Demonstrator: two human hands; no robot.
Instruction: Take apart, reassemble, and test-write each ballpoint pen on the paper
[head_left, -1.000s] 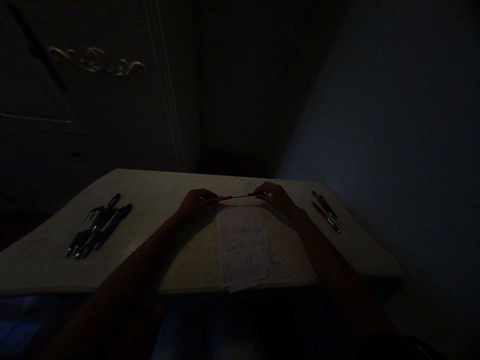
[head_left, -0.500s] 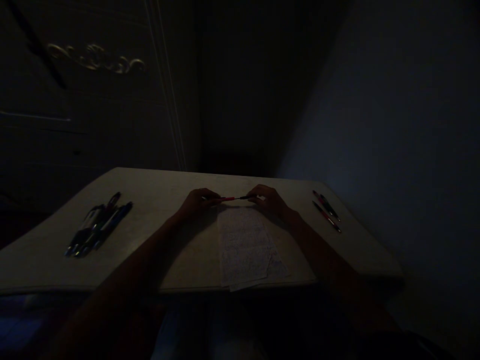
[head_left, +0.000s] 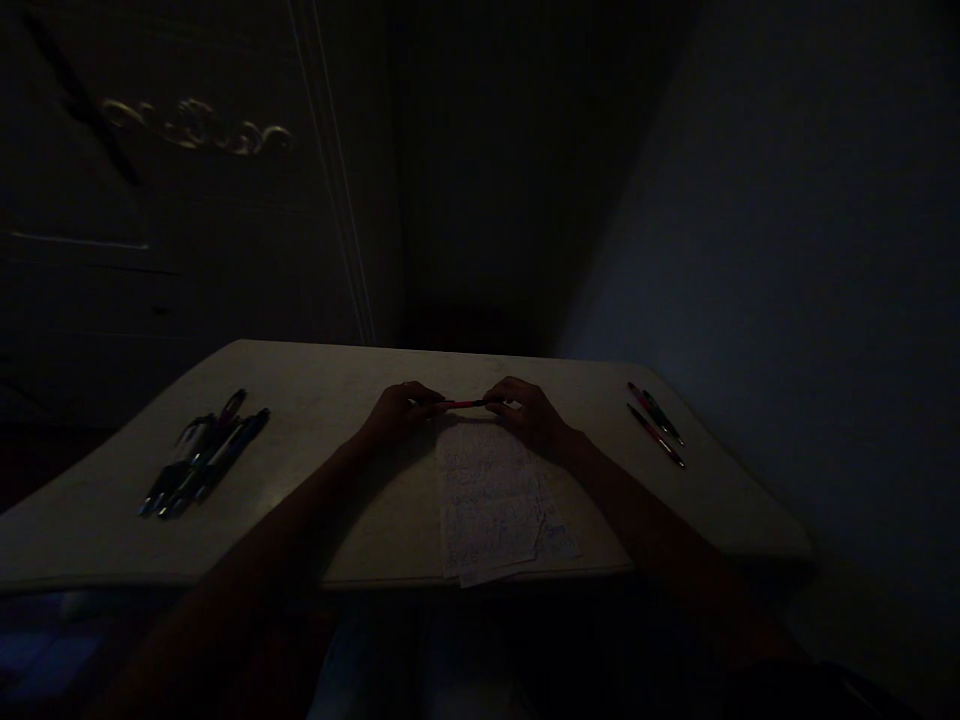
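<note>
Between my two hands a red pen (head_left: 463,404) lies level, just above the far edge of the written paper (head_left: 491,500). My left hand (head_left: 401,410) pinches its red barrel end. The dark end of the pen is in the closed fingertips of my right hand (head_left: 525,408). Red and dark parts meet with no visible gap. The paper looks like more than one sheet, overlapping, covered in handwriting too dim to read.
Several pens (head_left: 202,455) lie bunched at the table's left, and a few more pens (head_left: 656,428) at its right. The pale table (head_left: 322,375) stands beside a wall (head_left: 787,250) on the right. A dark cabinet with a scrolled ornament (head_left: 199,125) rises at left.
My hands have come closer together. The thin gap seen between the pen's red and dark parts has closed. The view has shifted slightly.
</note>
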